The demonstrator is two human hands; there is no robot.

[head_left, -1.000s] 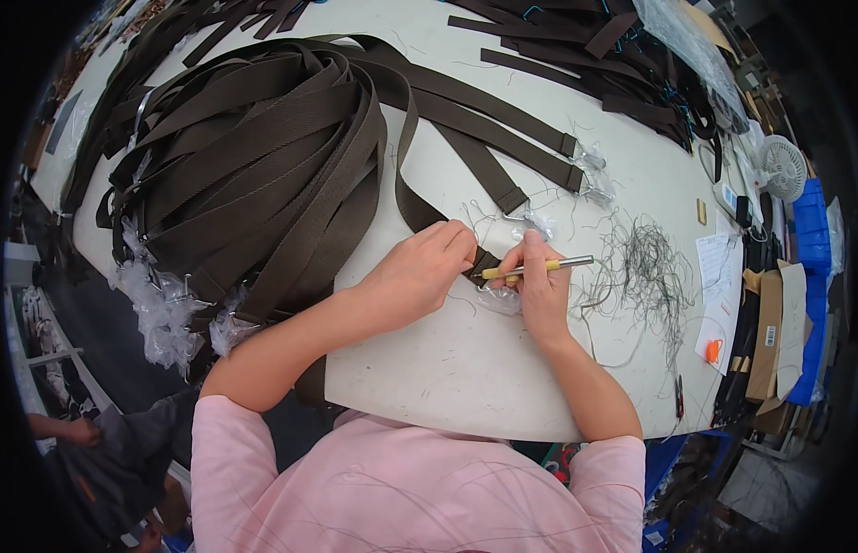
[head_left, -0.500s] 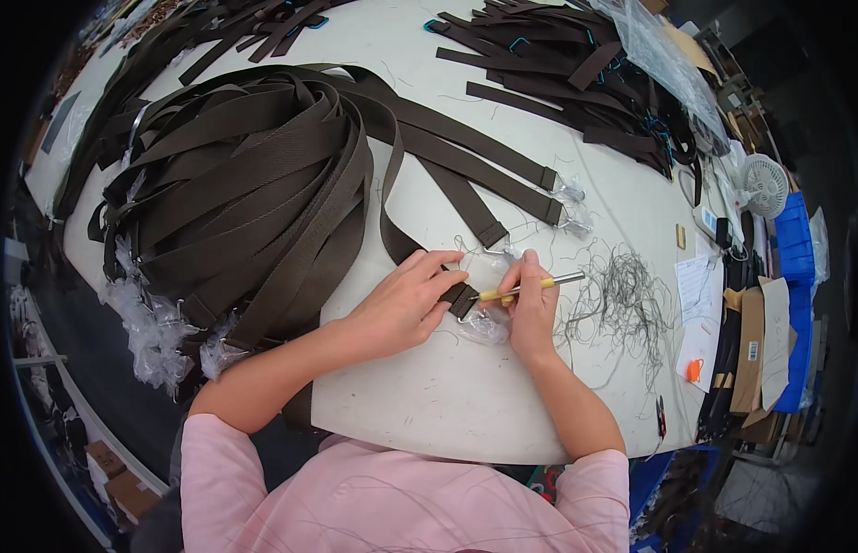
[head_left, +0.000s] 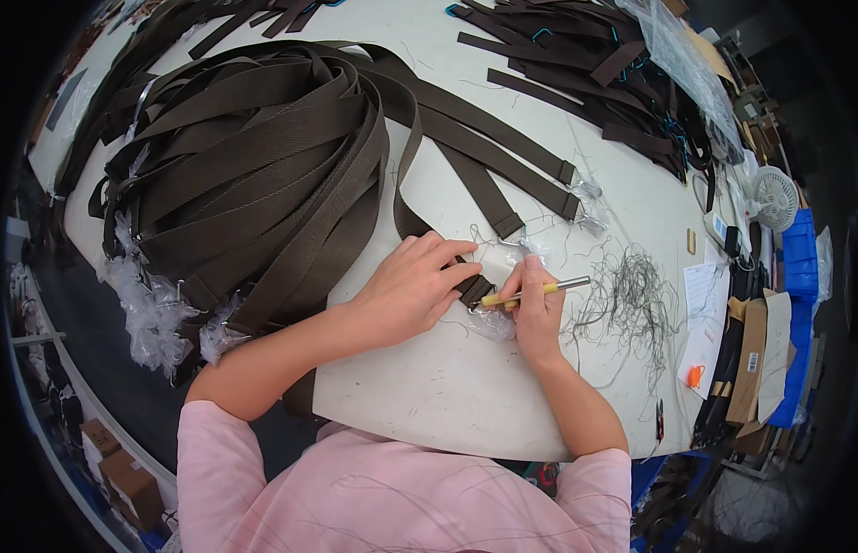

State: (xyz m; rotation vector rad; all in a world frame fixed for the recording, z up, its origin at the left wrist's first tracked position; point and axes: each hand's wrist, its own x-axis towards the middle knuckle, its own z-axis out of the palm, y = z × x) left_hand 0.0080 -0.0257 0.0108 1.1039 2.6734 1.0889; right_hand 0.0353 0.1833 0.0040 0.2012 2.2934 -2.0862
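My left hand (head_left: 413, 286) pins a dark brown webbing strap (head_left: 473, 292) to the table, its fingers and thumb gripping close to the strap's stitched end. Clear plastic film (head_left: 493, 323) wraps the metal fitting at that end. In my right hand (head_left: 538, 318) is a slim pen-like tool (head_left: 567, 283), yellow towards the front and silver at the back. Its front part lies against the strap end beside my left fingers; the exact tip is too small to make out. Several finished-looking strap ends (head_left: 507, 224) with plastic-wrapped fittings lie just beyond both hands.
A big looped heap of brown straps (head_left: 254, 175) fills the left of the table. Right of my hands lies a tangle of dark thread (head_left: 627, 295). Farther right are papers (head_left: 701, 295), small snips (head_left: 660, 419), a white fan (head_left: 774, 197) and blue bins (head_left: 799, 267). More straps (head_left: 576, 64) lie at the back.
The whole view has shifted slightly, with the table contents sitting a little farther right. The tool now lies more across the strap end; both hands keep their grips.
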